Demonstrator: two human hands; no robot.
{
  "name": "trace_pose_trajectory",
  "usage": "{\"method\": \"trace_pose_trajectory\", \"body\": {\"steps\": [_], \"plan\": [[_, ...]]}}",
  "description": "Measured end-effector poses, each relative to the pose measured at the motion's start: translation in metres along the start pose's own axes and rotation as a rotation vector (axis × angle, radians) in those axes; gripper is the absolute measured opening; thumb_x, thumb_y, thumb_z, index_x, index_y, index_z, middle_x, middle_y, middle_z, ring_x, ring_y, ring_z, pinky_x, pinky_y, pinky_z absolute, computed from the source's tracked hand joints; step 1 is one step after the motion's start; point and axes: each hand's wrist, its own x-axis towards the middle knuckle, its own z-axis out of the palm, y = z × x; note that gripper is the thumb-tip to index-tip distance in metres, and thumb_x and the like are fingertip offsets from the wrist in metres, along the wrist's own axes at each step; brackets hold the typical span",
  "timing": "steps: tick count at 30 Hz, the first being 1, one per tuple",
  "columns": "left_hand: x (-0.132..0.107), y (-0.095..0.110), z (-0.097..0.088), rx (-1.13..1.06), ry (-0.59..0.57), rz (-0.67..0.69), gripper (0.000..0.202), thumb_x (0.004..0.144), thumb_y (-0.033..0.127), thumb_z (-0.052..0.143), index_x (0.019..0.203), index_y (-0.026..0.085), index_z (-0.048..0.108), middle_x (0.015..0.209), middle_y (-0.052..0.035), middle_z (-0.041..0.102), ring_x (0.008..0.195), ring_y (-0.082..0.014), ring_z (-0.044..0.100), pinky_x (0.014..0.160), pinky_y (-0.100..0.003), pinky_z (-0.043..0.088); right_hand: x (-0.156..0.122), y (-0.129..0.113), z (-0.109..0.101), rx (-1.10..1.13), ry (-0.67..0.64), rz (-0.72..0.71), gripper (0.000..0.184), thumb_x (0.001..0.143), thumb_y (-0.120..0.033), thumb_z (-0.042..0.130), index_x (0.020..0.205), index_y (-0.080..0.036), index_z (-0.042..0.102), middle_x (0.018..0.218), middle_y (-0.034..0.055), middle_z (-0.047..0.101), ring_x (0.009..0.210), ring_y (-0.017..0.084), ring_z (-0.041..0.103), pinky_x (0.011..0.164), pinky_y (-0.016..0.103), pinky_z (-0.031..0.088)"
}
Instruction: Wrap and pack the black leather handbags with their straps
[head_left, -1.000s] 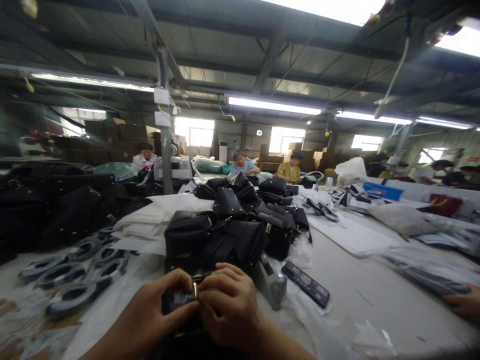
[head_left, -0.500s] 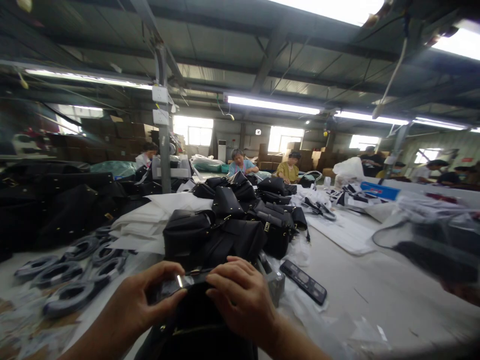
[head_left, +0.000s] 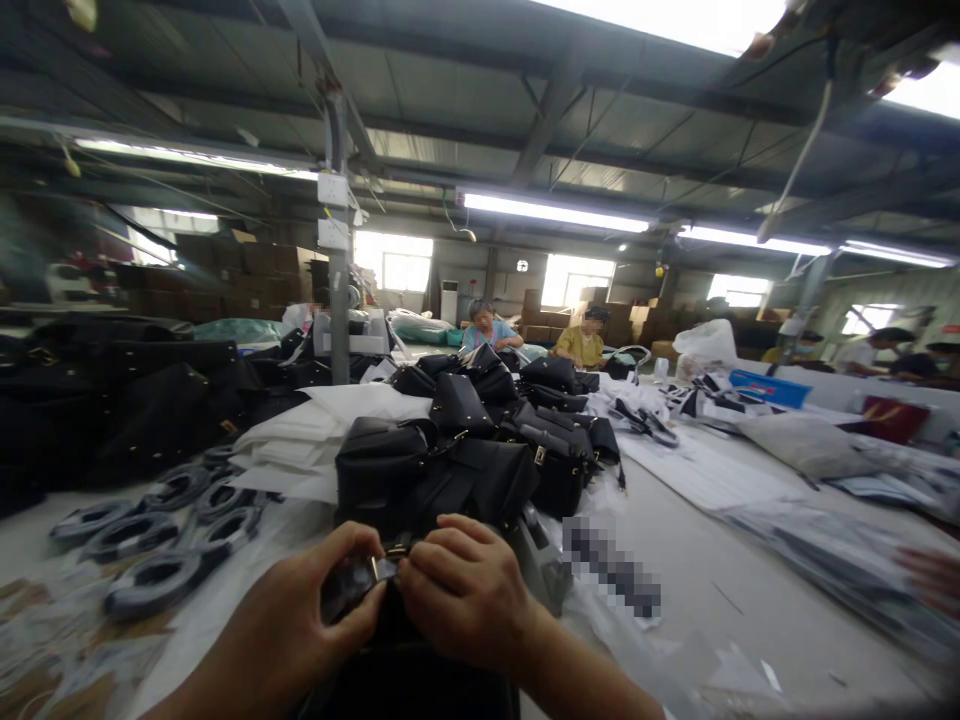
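A black handbag (head_left: 420, 680) stands upright in front of me at the bottom of the view. My left hand (head_left: 322, 600) pinches a dark, film-covered piece with a shiny metal edge (head_left: 375, 572) between thumb and fingers, at the bag's top. Right beside it, my right hand (head_left: 469, 585) has its fingers curled closed over the bag's top edge. What lies under those fingers is hidden. A small metal fitting (head_left: 397, 550) shows between the hands. Just beyond them lies a heap of black handbags (head_left: 480, 480).
Rolled dark straps (head_left: 150, 580) and white sheets (head_left: 292, 440) lie left. A blurred-out dark object (head_left: 611, 565) rests right of the bag on clear plastic. Another person's hand (head_left: 934, 575) shows at the right edge. Several people sit beyond; a metal post (head_left: 339, 300) rises at left.
The view has shifted slightly. My right hand has closed in against the left, and the film-covered piece is tilted differently. At right, the dark plastic-wrapped item has gone from view.
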Motion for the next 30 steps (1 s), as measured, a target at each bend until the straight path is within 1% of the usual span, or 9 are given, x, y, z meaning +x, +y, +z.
{"method": "trace_pose_trajectory", "body": {"steps": [5,9,12,16,19,21,25,27,30], "plan": [[0.001,-0.007,0.004,0.002,0.035,0.026,0.02,0.085,0.041,0.061,0.1,0.028,0.062,0.083,0.0056,0.072,0.074,-0.0162,0.071,0.07,-0.022,0.053,-0.002,0.001,0.003,-0.018,-0.044,0.031,0.014,0.099,-0.016,0.055,0.09,-0.022,0.064,0.075,-0.0012,0.071,0.071,0.015,0.065,0.087,0.032,0.055],[0.003,-0.014,-0.005,-0.117,0.038,0.078,0.033,0.081,0.036,0.068,0.114,0.029,0.066,0.105,0.004,0.077,0.097,-0.018,0.073,0.086,-0.019,0.055,0.0,0.002,0.01,0.036,-0.039,0.206,0.013,0.1,-0.023,0.053,0.092,-0.022,0.062,0.086,0.0019,0.073,0.069,0.014,0.066,0.066,0.026,0.052],[0.006,-0.021,-0.018,-0.136,0.027,0.117,0.035,0.087,0.037,0.064,0.121,0.029,0.068,0.117,0.0011,0.077,0.107,-0.0204,0.072,0.094,-0.022,0.055,0.007,0.001,0.013,0.071,-0.079,0.253,0.011,0.1,-0.023,0.052,0.094,-0.022,0.062,0.087,0.0008,0.075,0.065,0.013,0.067,0.061,0.025,0.049],[0.015,-0.026,-0.033,-0.098,0.093,0.189,0.029,0.087,0.04,0.066,0.113,0.03,0.075,0.11,0.0006,0.08,0.099,-0.0214,0.076,0.09,-0.022,0.057,0.017,0.001,0.014,0.102,-0.054,0.239,0.009,0.1,-0.021,0.054,0.099,-0.022,0.063,0.088,0.0,0.077,0.068,0.013,0.071,0.06,0.025,0.047],[0.02,-0.021,-0.038,-0.084,0.171,0.217,0.024,0.089,0.04,0.065,0.106,0.031,0.078,0.104,0.0011,0.081,0.094,-0.02,0.077,0.087,-0.02,0.058,0.021,0.002,0.014,0.103,-0.025,0.249,0.012,0.1,-0.019,0.055,0.106,-0.023,0.064,0.093,-0.0004,0.078,0.071,0.013,0.073,0.063,0.024,0.048],[0.018,-0.016,-0.036,-0.098,0.177,0.192,0.025,0.089,0.041,0.065,0.109,0.031,0.076,0.107,0.0009,0.08,0.098,-0.0198,0.076,0.089,-0.021,0.058,0.021,0.002,0.014,0.092,-0.026,0.247,0.012,0.101,-0.02,0.054,0.107,-0.023,0.065,0.095,0.0,0.079,0.072,0.014,0.073,0.063,0.024,0.049],[0.011,-0.009,-0.024,-0.114,0.115,0.112,0.046,0.084,0.045,0.071,0.127,0.03,0.066,0.122,-0.0012,0.075,0.111,-0.0227,0.071,0.097,-0.027,0.056,0.016,0.001,0.017,0.069,-0.064,0.187,0.014,0.104,-0.02,0.05,0.108,-0.021,0.063,0.09,0.0019,0.079,0.073,0.014,0.074,0.062,0.026,0.048],[0.01,-0.008,-0.018,-0.097,0.138,0.103,0.04,0.084,0.045,0.071,0.119,0.027,0.067,0.114,-0.0017,0.077,0.104,-0.0227,0.073,0.093,-0.028,0.058,0.015,-0.001,0.018,0.06,-0.078,0.164,0.014,0.105,-0.021,0.048,0.109,-0.02,0.062,0.09,0.0025,0.078,0.074,0.014,0.074,0.064,0.027,0.048],[0.011,-0.011,-0.012,-0.093,0.171,0.094,0.024,0.087,0.04,0.066,0.104,0.025,0.068,0.097,0.0012,0.077,0.088,-0.0189,0.074,0.081,-0.023,0.059,0.017,-0.001,0.015,0.037,-0.092,0.125,0.015,0.106,-0.019,0.046,0.107,-0.019,0.061,0.09,0.0032,0.078,0.073,0.014,0.073,0.062,0.028,0.047]]}}
